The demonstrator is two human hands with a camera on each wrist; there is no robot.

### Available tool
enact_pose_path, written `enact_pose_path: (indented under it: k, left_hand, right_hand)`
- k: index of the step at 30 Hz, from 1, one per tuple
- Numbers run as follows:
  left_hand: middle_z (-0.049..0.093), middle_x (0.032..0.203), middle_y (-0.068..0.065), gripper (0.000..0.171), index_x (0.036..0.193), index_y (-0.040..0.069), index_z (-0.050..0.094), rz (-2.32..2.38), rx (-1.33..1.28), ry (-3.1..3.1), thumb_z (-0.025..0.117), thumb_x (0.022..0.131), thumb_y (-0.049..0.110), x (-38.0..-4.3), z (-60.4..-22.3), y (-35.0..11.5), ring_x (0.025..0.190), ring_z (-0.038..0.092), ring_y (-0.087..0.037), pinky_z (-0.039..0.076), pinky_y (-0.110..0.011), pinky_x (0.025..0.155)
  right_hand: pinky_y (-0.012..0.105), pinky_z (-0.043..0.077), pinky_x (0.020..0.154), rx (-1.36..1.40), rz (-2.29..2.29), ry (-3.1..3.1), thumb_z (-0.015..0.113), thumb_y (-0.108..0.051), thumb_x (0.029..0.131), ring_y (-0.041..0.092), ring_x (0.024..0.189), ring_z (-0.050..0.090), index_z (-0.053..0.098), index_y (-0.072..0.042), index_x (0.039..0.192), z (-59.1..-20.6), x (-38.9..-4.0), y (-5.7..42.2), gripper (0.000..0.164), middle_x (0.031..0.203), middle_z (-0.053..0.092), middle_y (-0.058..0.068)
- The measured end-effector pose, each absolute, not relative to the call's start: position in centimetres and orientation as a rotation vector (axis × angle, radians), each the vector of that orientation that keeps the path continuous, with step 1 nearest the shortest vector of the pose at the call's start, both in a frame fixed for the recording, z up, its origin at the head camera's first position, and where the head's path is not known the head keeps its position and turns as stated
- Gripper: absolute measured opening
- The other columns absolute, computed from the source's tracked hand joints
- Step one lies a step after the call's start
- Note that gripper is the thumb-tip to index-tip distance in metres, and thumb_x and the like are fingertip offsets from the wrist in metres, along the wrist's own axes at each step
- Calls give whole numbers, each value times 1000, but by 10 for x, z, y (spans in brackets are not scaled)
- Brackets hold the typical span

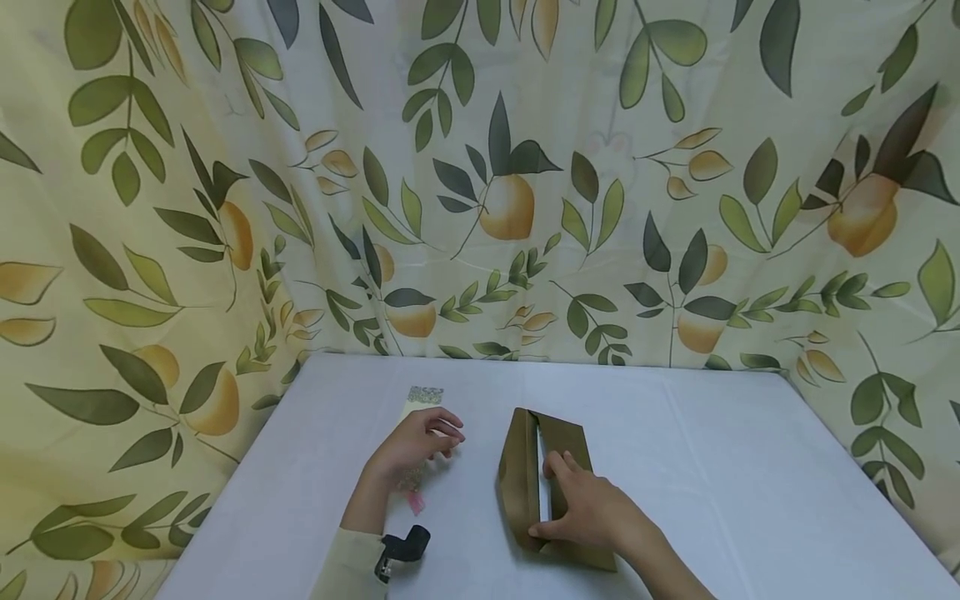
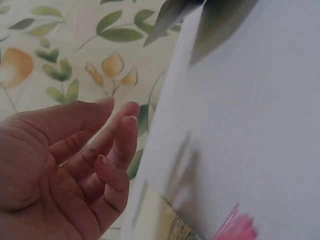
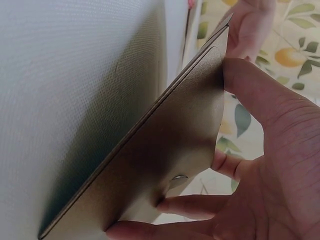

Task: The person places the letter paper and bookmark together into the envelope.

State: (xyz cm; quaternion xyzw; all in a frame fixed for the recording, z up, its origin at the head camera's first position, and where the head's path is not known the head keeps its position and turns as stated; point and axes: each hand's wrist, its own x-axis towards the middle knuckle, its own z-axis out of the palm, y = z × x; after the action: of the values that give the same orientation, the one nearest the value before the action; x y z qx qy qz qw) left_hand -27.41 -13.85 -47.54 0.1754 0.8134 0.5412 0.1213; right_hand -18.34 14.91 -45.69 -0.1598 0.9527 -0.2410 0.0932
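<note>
A brown paper envelope [image 1: 517,483] stands on the table right of centre, with a strip of white [image 1: 543,497] showing in its opening. My right hand [image 1: 588,504] grips it at the near right, thumb at the near end of the opening and fingers on its right face. In the right wrist view, fingertips press the brown envelope [image 3: 165,135] beside a small curved notch. My left hand [image 1: 416,446] hovers with loosely bent fingers and holds nothing. Below it lies a cream card with a glittery band [image 1: 426,395] and a pink tassel [image 1: 415,502], partly hidden by the hand.
A white table [image 1: 720,467] spreads beneath everything. Behind it and on the left hangs a curtain [image 1: 525,292] printed with leaves and oranges. A small black camera [image 1: 405,546] is strapped at my left wrist.
</note>
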Motion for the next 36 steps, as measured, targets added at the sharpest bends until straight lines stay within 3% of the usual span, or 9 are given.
enact_pose_path:
  k: [7,11,15,20,27,36]
  left_hand:
    - [65,107,-15,33,118,3,58,1582,512,2361,66,86,0,-276,-477,-170,88,63,-30,51,-39,71]
    - [64,99,-13,38,117,6,60,1445,541,2391,69,81,-4,-276,-481,-190,84,60,-26,50,-36,70]
    - [57,85,-8,37,105,15,67,1173,600,2411,77,73,-1,-271,-482,-203,76,50,-21,42,-32,62]
    - [53,77,-4,30,84,21,71,921,606,2443,83,64,3,-264,-480,-202,72,45,-17,37,-32,62]
    - [51,69,0,24,75,19,72,807,576,2503,81,65,-1,-259,-477,-195,68,44,-14,36,-31,60]
    - [62,66,4,19,68,16,72,806,620,2479,77,71,-2,-257,-475,-191,64,48,-12,39,-30,59]
  right_hand:
    - [39,40,51,-487,-723,2829,78,-61,61,23,60,52,43,-20,112,-459,-183,150,74,142,31,34]
    - [40,41,53,-491,-714,2831,78,-63,61,24,67,54,43,-20,112,-459,-183,151,75,141,32,34]
    - [38,40,51,-494,-725,2817,78,-62,62,23,64,51,43,-20,112,-459,-183,152,74,142,31,34]
    - [37,38,51,-506,-740,2807,78,-61,63,22,61,48,42,-21,111,-459,-184,152,73,143,30,33]
    - [38,40,53,-501,-739,2804,78,-61,62,22,62,49,42,-21,111,-458,-185,152,73,143,30,31]
    - [38,39,52,-504,-746,2803,79,-60,62,22,63,49,42,-20,111,-455,-184,153,73,143,31,30]
